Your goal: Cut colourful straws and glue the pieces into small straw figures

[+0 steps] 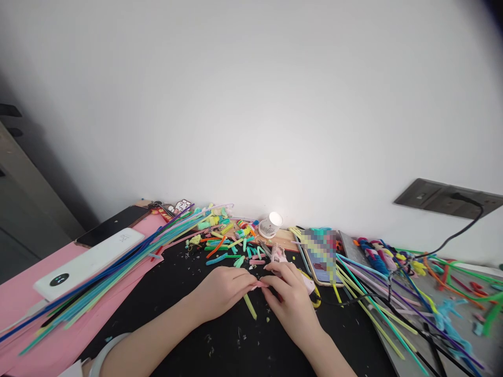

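Note:
My left hand (230, 289) and my right hand (288, 298) meet fingertip to fingertip over the black mat (220, 345). Both are closed in a pinch around something small and pinkish, too hidden to make out. Just below the fingertips lies a short yellow-green pipe cleaner piece (250, 308). Partly covered by my right hand is a pale pink object (308, 283), with a yellow loop (316, 299) beside it. Beyond the fingers, short cut pipe cleaner pieces (218, 246) in several colours are scattered.
A white paper cup (270, 225) stands by the wall. Long pipe cleaners (129, 269) cross a white device (92, 259) at left; more (377, 309) lie at right. A phone (320, 262) leans near my right hand. A black cable (448, 238) runs to the wall socket (444, 198).

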{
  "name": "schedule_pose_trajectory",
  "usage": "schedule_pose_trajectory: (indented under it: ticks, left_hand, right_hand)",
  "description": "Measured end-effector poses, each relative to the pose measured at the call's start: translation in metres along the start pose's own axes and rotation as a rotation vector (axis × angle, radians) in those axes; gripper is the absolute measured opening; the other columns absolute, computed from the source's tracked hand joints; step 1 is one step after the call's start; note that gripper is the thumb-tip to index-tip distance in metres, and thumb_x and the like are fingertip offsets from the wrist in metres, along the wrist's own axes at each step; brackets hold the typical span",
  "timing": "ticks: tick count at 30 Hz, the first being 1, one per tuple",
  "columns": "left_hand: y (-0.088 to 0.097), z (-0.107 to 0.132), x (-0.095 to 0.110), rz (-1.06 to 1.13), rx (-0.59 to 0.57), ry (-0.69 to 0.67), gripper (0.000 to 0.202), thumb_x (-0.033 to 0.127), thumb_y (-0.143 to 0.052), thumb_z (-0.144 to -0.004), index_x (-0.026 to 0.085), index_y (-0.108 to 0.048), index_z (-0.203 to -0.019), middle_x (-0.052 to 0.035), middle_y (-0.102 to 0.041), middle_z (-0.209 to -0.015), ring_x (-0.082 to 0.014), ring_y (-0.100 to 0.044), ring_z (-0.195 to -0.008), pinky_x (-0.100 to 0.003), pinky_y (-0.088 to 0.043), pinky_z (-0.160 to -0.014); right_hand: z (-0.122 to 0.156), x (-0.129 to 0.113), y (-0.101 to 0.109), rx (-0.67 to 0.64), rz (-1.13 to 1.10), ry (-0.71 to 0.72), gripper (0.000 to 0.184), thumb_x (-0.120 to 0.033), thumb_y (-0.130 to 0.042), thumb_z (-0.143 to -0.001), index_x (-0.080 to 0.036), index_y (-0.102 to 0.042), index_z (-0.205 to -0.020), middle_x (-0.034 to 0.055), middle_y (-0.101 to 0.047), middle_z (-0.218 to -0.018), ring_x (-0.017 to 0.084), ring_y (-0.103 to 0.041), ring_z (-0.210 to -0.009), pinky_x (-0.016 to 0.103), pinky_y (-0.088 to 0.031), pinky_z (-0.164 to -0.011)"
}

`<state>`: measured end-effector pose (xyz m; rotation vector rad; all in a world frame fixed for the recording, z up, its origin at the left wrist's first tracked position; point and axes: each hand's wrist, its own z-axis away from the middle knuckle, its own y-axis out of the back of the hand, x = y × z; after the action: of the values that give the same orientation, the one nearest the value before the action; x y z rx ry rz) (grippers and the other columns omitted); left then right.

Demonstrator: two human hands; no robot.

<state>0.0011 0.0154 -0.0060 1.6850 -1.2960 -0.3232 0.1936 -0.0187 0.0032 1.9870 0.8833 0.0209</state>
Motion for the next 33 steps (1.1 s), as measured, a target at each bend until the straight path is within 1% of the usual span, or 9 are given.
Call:
schedule_pose_trajectory:
  ticks: [7, 13, 19, 25, 29, 33]
  left_hand:
    - [-0.0028, 0.0033, -0.0025, 0.011, 0.011, 0.007, 0.020, 0.019, -0.039, -0.093, 0.016, -0.059, -0.098, -0.0039, -0.065, -0.086, -0.0137, -0.061, -0.076, -0.024, -0.048, -0.069]
    - [-0.0042, 0.0043, -0.0032, 0.017, -0.001, 0.014, 0.021, 0.020, -0.038, -0.093, 0.016, -0.059, -0.098, -0.0040, -0.064, -0.084, -0.0135, -0.060, -0.074, -0.024, -0.047, -0.067]
    - [-0.0014, 0.0031, -0.0016, 0.019, -0.003, -0.004, 0.021, 0.019, -0.039, -0.093, 0.016, -0.059, -0.096, -0.0032, -0.065, -0.084, -0.0131, -0.060, -0.072, -0.023, -0.047, -0.065]
    - [-0.0019, 0.0028, -0.0028, 0.029, -0.001, 0.021, 0.021, 0.022, -0.039, -0.093, 0.016, -0.059, -0.097, -0.0032, -0.065, -0.084, -0.0127, -0.061, -0.074, -0.022, -0.048, -0.067]
    - [-0.0033, 0.0035, -0.0050, -0.001, 0.032, 0.025, 0.021, 0.023, -0.040, -0.093, 0.015, -0.060, -0.093, -0.0033, -0.065, -0.080, -0.0125, -0.062, -0.072, -0.022, -0.048, -0.066]
    - [-0.0047, 0.0044, -0.0068, -0.018, 0.063, 0.017, 0.020, 0.021, -0.041, -0.093, 0.015, -0.060, -0.093, -0.0036, -0.065, -0.082, -0.0133, -0.062, -0.072, -0.023, -0.049, -0.066]
  right_hand:
    - [0.0002, 0.0027, -0.0006, 0.016, -0.016, -0.008, 0.010, -0.016, -0.054, -0.082, -0.021, -0.063, -0.083, 0.0074, -0.059, -0.095, 0.021, -0.054, -0.090, 0.036, -0.046, -0.075]
    - [0.0003, 0.0028, -0.0011, 0.016, -0.069, -0.022, 0.010, -0.014, -0.054, -0.081, -0.020, -0.062, -0.080, 0.0066, -0.059, -0.093, 0.020, -0.055, -0.089, 0.035, -0.048, -0.076]
    - [-0.0002, 0.0007, -0.0008, 0.015, -0.098, -0.021, 0.008, -0.017, -0.056, -0.081, -0.021, -0.062, -0.079, 0.0067, -0.060, -0.093, 0.020, -0.056, -0.088, 0.035, -0.049, -0.075]
    - [0.0002, 0.0018, -0.0007, 0.007, -0.106, -0.019, 0.008, -0.017, -0.056, -0.081, -0.020, -0.062, -0.078, 0.0070, -0.059, -0.092, 0.021, -0.056, -0.088, 0.034, -0.049, -0.073]
    - [0.0008, 0.0039, -0.0012, 0.014, -0.099, -0.017, 0.008, -0.017, -0.055, -0.081, -0.020, -0.062, -0.079, 0.0072, -0.060, -0.091, 0.021, -0.057, -0.087, 0.035, -0.050, -0.073]
    - [0.0002, 0.0032, 0.0000, 0.025, -0.088, -0.025, 0.009, -0.018, -0.054, -0.081, -0.021, -0.062, -0.078, 0.0070, -0.060, -0.091, 0.021, -0.057, -0.086, 0.034, -0.050, -0.072]
